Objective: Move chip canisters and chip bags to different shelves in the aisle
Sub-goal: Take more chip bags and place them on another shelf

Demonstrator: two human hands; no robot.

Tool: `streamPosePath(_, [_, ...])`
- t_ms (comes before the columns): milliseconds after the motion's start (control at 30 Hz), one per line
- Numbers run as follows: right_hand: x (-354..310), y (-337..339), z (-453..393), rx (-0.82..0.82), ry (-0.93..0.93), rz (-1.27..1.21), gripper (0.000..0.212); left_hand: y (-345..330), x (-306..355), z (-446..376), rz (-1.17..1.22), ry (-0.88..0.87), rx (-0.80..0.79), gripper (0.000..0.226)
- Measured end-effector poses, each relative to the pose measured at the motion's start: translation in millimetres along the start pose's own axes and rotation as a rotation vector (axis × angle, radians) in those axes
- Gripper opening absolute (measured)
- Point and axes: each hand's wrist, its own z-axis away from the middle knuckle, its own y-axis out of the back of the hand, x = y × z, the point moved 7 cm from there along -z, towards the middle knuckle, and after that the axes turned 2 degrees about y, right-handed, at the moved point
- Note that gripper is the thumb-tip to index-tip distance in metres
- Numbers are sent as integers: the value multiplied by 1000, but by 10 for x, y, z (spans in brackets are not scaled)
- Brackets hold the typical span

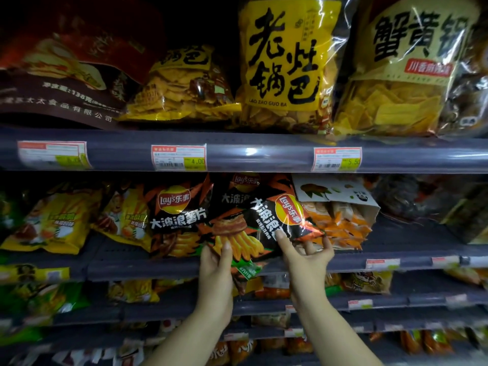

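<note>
A black and orange Lay's chip bag (266, 225) lies tilted at the front of the middle shelf (148, 262), its logo turned to the right. My left hand (215, 265) grips its lower left edge with the thumb on the front. On the bag's right side my right hand (306, 256) pinches it, forefinger on the front and the other fingers under the bag's right corner. Two more bags of the same kind stand behind it, one at the left (177, 220) and one partly hidden (237, 196).
Yellow chip bags (52, 220) lie to the left on the middle shelf, and an open box of orange packets (340, 220) stands at the right. Large yellow snack bags (285, 64) fill the shelf above. Lower shelves hold more bags. Price tags (178, 157) line the shelf rails.
</note>
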Motion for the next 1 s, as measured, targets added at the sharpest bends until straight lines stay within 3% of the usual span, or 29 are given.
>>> streamPosePath(100, [-110,-23,-68,-20,55,0,91,144,96,-46,-166,-24,-22,68])
streamPosePath(200, [-235,-63,-174,-89,124,-5,71,353,308,-72,-260,-156,16,52])
streamPosePath(400, [-493,-314,-373,-272,322,276,71,400,719,54,-631,-518,100,59])
streamPosePath(500, [-478,-516,-398,-354,390,498,68,248,836,-1,-833,-658,41,67])
streamPosePath(600, [-284,-663,-350,-378,376,704,78,129,728,-101,-976,-632,-68,79])
streamPosePath(700, [-250,-601,-241,-175,448,704,88,171,661,-167,-1031,-645,-67,84])
streamPosePath(767, [-303,-583,-93,-91,598,720,87,204,654,-201,-1137,-690,-41,87])
streamPosePath(867, [-193,-708,90,-228,732,911,89,189,646,-254,-1289,-726,-16,92])
streamPosePath(1000, [7,-773,99,-363,713,1153,120,223,684,-307,-1412,-755,32,93])
